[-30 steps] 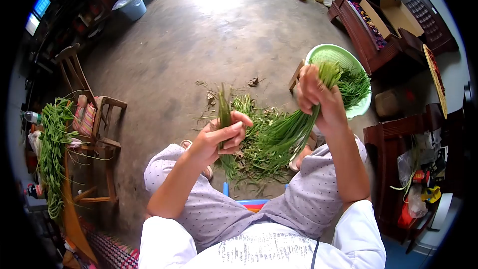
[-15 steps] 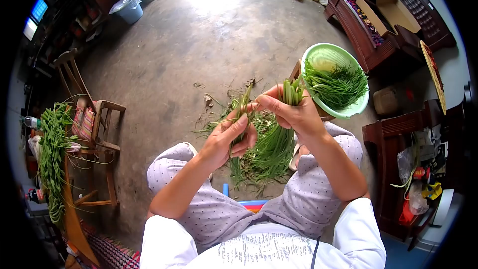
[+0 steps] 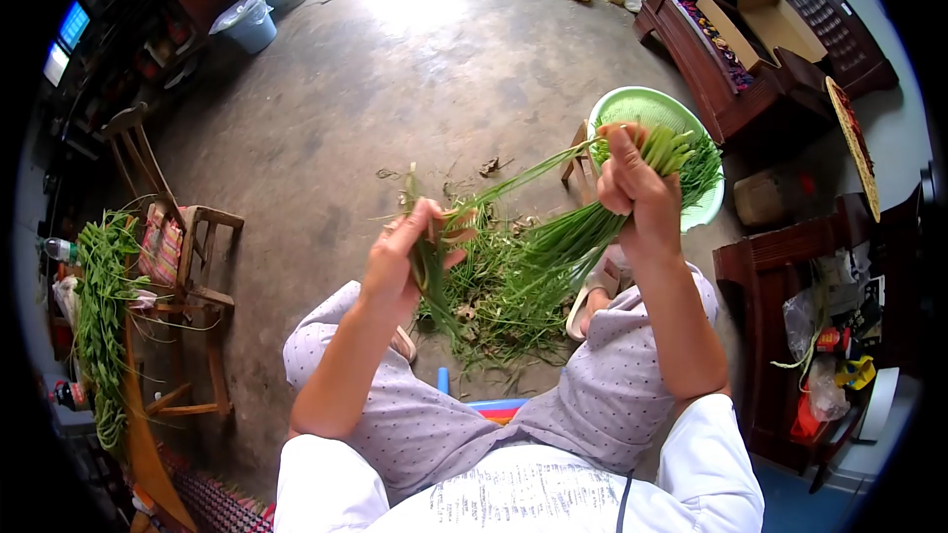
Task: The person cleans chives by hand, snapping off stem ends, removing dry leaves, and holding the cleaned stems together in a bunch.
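Note:
My right hand (image 3: pixel 640 183) is closed round a thick bunch of chives (image 3: pixel 571 242), pale stem ends up beside the thumb and long green leaves hanging down to the left. A few strands stretch from it toward my left hand (image 3: pixel 397 249). That hand grips a smaller, looser bundle of thin greens (image 3: pixel 431 274). Below both hands, a heap of trimmed leaves and scraps (image 3: pixel 484 311) lies on the floor between my feet. Partly behind my right hand stands a light green colander (image 3: pixel 632 102) with more cut chives in it.
A wooden chair (image 3: pixel 202 237) and a bench piled with leafy greens (image 3: pixel 107 286) stand at left. On the right are a dark wooden cabinet (image 3: pixel 765 276) and a wooden seat with an open cardboard box (image 3: pixel 780 25). A blue bin (image 3: pixel 252 30) sits farther back.
My hands have moved apart: the right went up and right with its chives, in front of the colander, and the left went left. Strands now stretch between them.

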Demonstrator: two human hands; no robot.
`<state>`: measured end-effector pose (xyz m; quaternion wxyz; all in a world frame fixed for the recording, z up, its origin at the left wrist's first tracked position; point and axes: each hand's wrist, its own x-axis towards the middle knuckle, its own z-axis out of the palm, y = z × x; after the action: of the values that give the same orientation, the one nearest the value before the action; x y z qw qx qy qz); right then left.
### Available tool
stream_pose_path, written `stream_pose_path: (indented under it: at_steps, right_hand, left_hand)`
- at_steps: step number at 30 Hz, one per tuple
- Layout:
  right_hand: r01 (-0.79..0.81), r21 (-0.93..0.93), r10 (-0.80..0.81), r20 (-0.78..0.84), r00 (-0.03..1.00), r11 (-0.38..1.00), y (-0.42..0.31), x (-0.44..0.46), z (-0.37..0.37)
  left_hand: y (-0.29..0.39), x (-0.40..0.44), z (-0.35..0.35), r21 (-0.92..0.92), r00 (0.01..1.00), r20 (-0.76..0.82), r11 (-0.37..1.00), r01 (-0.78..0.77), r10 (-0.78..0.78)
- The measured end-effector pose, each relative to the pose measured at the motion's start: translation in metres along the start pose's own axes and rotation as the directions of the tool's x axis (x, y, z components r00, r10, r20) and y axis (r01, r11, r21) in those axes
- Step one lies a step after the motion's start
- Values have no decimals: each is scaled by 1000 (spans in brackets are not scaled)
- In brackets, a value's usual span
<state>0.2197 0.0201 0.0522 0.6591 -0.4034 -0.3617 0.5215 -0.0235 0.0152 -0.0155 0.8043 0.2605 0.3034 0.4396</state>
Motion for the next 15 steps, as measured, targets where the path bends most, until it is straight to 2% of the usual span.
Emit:
stream_pose_path:
  at_steps: [2, 3, 4, 6, 7, 8, 10, 14, 15]
  right_hand:
    - [22, 47, -21, -14, 1000, 999, -7, 3, -5]
    - [0, 101, -7, 67, 998, 995, -10, 5, -11]
    - [-26, 152, 3, 147, 989, 988, -12, 6, -15]
    - [-1, 90, -12, 142, 990, 996, -11, 4, -16]
    - [4, -2, -4, 129, 992, 1000, -10, 2, -14]
    - [7, -94, 4, 114, 993, 995, -9, 1, -13]
    - [-23, -94, 36, 135, 990, 995, -2, 0, -13]
    - [-133, -96, 148, 167, 975, 986, 6, -3, -9]
    - [-167, -124, 188, 187, 964, 978, 6, -4, -4]
  left_hand:
    - [4, 3, -10, 47, 973, -224, 998, -44, 54]
    - [3, 4, -17, -2, 944, -322, 997, -74, 69]
    - [4, 6, -27, -2, 945, -320, 997, -73, 68]
    - [7, 7, -41, 107, 911, -375, 984, -142, 172]
    - [5, 8, -40, 88, 896, -395, 979, -184, 204]
    - [6, 8, -40, 91, 895, -396, 979, -183, 204]
    - [9, 4, -34, -13, 942, -295, 985, -170, 159]
    - [8, 2, -10, 60, 928, -356, 994, -95, 111]
    - [7, 2, -8, 29, 968, -241, 997, -68, 73]
